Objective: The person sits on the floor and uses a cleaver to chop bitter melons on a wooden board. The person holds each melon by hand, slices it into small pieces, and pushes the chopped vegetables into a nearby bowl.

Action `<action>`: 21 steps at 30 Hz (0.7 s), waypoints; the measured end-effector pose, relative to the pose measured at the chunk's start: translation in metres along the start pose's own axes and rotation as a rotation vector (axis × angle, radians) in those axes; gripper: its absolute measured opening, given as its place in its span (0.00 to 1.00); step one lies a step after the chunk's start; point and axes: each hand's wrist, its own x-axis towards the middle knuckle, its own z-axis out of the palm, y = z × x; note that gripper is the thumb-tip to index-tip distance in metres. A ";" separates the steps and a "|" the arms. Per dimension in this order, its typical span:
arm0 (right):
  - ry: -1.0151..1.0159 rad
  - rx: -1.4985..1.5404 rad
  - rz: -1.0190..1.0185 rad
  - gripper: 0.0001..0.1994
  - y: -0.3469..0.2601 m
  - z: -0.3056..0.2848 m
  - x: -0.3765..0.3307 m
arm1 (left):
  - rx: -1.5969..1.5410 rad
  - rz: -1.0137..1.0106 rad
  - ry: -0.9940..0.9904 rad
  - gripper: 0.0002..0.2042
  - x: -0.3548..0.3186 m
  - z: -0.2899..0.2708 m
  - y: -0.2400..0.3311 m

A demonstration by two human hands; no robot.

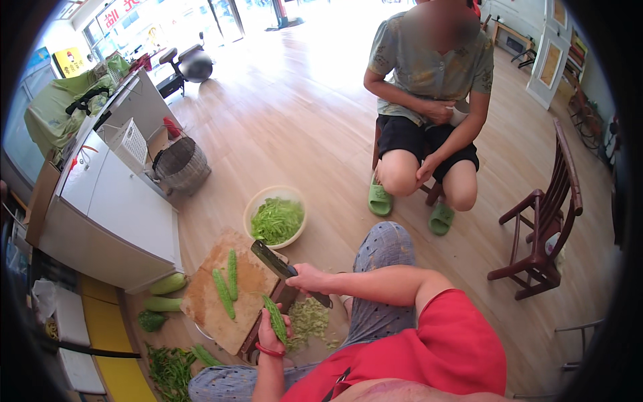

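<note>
My right hand (311, 279) is closed around a kitchen knife (270, 257), its dark, broad blade pointing up and left over the near right corner of a wooden cutting board (201, 291). In my left hand (270, 335) is a green bitter melon (274, 315), held upright just off the board's right edge, below the blade. Knife and melon look apart. Two more pieces of bitter melon (223, 293) lie side by side on the board. Beyond it a pale yellow bowl (306, 218) holds sliced green pieces (276, 221). Pale green scraps (310, 323) lie heaped beside my legs.
Several green gourds (166, 284) and a pile of leafy greens (173, 372) lie left of the board. A white cabinet (114, 194) and a woven basket (182, 164) stand farther left. Another person (429, 74) sits opposite, near a wooden chair (536, 231).
</note>
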 end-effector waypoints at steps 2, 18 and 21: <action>0.007 0.002 0.011 0.08 -0.004 -0.003 -0.003 | -0.003 -0.001 -0.006 0.22 0.004 0.002 -0.001; 0.061 -0.551 -0.270 0.09 0.006 0.004 0.015 | 0.325 0.257 0.380 0.13 -0.006 -0.009 0.036; 0.033 -0.904 -0.392 0.12 0.017 0.029 -0.012 | 0.355 0.306 0.387 0.13 -0.009 -0.044 0.012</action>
